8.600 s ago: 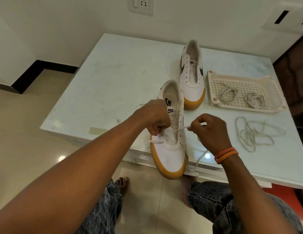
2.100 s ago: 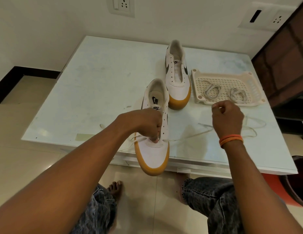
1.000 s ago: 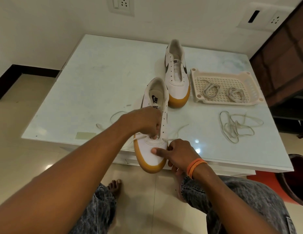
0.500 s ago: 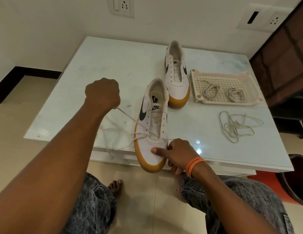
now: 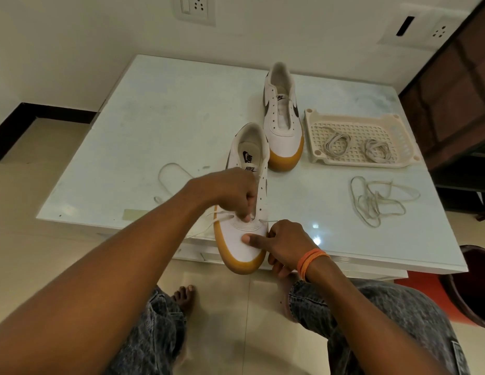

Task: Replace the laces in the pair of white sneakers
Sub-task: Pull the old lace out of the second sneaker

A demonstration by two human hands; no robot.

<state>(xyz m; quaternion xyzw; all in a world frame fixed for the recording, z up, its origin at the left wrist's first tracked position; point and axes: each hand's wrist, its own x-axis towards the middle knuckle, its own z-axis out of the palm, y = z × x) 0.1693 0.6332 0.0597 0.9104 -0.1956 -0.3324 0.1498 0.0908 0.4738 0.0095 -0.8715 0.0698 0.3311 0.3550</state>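
On the near edge of the pale table (image 5: 160, 109), the near sneaker (image 5: 244, 236) sits with its gum toe jutting past the rim, and you are working its lowest eyelets. Your left hand (image 5: 230, 190) pinches the lace (image 5: 222, 216) at the bottom of the eyelet row; your right hand (image 5: 284, 243) wraps the shoe's toe, thumb flat on top, and whether it also grips the lace end beside it cannot be told. Only the first crossing looks threaded, so most eyelets remain. Behind it, the far sneaker (image 5: 283, 125) stands unlaced. To the right, a slotted tray (image 5: 398, 123) carries two coiled laces (image 5: 337, 140), and one loose lace (image 5: 376, 203) sprawls on the tabletop nearby.
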